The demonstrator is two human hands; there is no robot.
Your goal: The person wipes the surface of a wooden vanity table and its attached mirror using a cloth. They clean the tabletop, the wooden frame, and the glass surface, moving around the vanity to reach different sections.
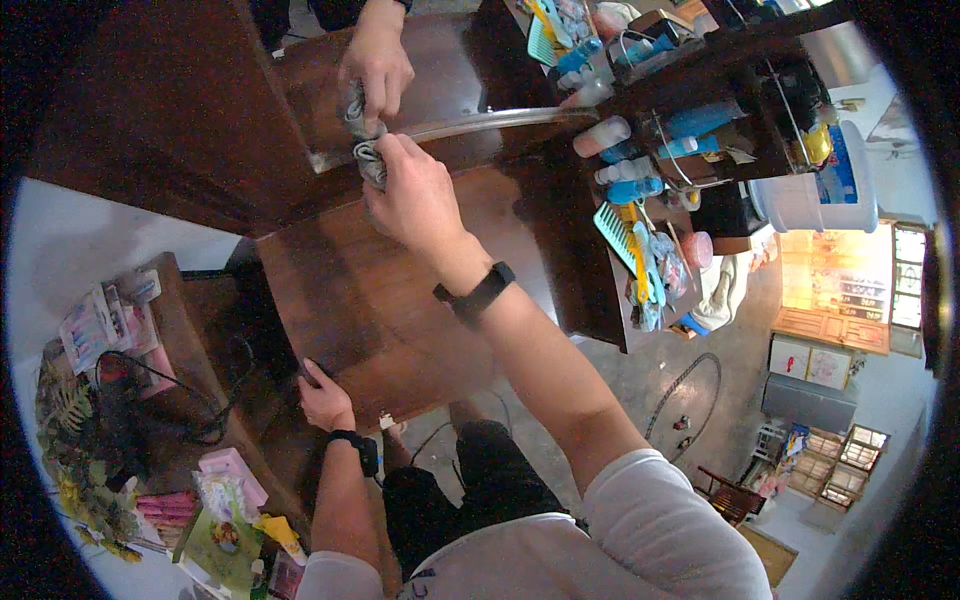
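Note:
My right hand [412, 187] presses a bunched grey cloth [369, 163] against the lower left part of a mirror [420, 60], whose glass reflects the hand and cloth. My left hand [328, 397] rests on the near left edge of a brown wooden dresser top [405, 300], thumb apart from the fingers, holding nothing. Both wrists wear dark bands. A curved, shiny strip [502, 118] runs along the mirror's lower edge. The fingertips on the cloth partly hide it.
Bottles [602, 136], a turquoise comb [619, 229] and a yellow comb [639, 262] crowd the dresser's right side. A wooden cabinet [150, 112] rises at left. Below it, a lower surface [217, 375] bears a black cable [157, 367], artificial flowers and packets. A dark braided cord [652, 412] lies on the floor.

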